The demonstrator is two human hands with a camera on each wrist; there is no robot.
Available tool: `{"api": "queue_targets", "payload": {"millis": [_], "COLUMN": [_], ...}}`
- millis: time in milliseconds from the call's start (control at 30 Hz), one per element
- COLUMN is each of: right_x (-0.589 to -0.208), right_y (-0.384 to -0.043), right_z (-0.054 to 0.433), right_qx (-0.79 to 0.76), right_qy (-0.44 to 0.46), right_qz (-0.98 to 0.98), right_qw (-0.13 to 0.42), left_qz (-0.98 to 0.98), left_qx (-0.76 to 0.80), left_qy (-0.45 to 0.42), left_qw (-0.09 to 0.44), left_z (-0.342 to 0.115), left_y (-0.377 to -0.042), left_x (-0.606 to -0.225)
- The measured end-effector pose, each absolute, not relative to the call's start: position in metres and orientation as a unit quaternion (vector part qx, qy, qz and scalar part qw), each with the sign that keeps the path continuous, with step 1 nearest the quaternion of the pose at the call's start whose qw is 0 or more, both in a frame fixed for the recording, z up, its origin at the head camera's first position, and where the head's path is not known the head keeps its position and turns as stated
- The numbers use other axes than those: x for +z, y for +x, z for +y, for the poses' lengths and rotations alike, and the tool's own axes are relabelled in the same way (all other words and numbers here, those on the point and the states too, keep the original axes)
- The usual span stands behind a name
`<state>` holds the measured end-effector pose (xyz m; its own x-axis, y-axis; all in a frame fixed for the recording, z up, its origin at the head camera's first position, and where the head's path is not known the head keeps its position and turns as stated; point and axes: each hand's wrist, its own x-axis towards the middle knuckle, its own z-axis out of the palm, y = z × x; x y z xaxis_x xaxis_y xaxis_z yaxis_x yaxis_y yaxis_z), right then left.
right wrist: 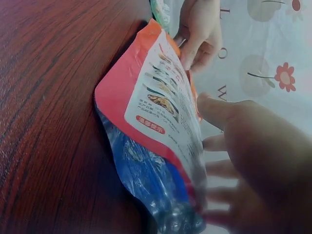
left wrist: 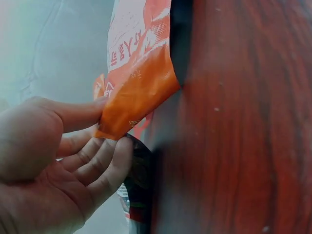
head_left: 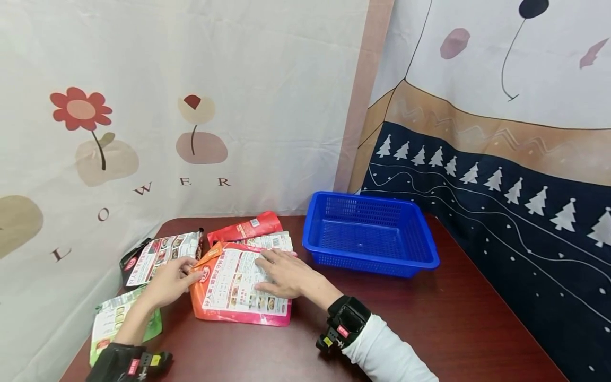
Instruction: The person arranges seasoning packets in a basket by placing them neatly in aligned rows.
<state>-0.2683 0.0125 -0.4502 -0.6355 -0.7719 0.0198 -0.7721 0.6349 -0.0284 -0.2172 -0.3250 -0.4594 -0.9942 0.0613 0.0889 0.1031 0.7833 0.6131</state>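
An orange and pink food pouch [head_left: 234, 276] with a printed white label lies in front of me, over part of a white packet [head_left: 279, 241]. At its orange left end, my left hand [head_left: 169, 281] pinches the edge; in the left wrist view the thumb is on the orange corner [left wrist: 141, 95] with fingers behind it. My right hand [head_left: 286, 273] rests on the label's right side, fingers spread. From the right wrist, the pouch [right wrist: 161, 92] shows a shiny bluish underside at its lower end.
A red packet [head_left: 248, 228] lies behind the pouch. Left of it are a black and white packet [head_left: 164, 252] and a green packet [head_left: 112, 321], partly behind my left forearm. A blue plastic basket [head_left: 367, 260] stands at the back right of the brown table [head_left: 458, 329].
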Motion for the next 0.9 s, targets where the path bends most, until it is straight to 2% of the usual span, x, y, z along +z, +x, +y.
{"api": "queue_targets", "payload": {"millis": [233,333,533,800,900], "right_x": [-0.450,-0.449,-0.444,-0.434,-0.427], "right_y": [-0.265,-0.263,-0.259,-0.252,-0.249], "right_z": [0.013,0.013,0.010,0.008,0.008], "right_qx": [0.018,0.021,0.030,0.103,0.168], "right_qy": [0.436,0.438,0.433,0.409,0.398], "right_qz": [-0.899,-0.897,-0.894,-0.893,-0.888], "right_qw": [0.039,0.055,0.113,0.160,0.160], "left_qz": [-0.923,-0.918,-0.923,-0.905,-0.894], "left_qx": [-0.383,-0.394,-0.370,-0.348,-0.335], "left_qy": [-0.031,-0.025,-0.026,-0.083,-0.104], "left_qw": [0.015,0.026,0.104,0.230,0.278], "left_z": [-0.326,-0.327,-0.326,-0.311,-0.303], "left_y": [-0.213,-0.211,-0.202,-0.190,-0.186], "left_x": [-0.449,-0.442,-0.424,-0.390,-0.377]}}
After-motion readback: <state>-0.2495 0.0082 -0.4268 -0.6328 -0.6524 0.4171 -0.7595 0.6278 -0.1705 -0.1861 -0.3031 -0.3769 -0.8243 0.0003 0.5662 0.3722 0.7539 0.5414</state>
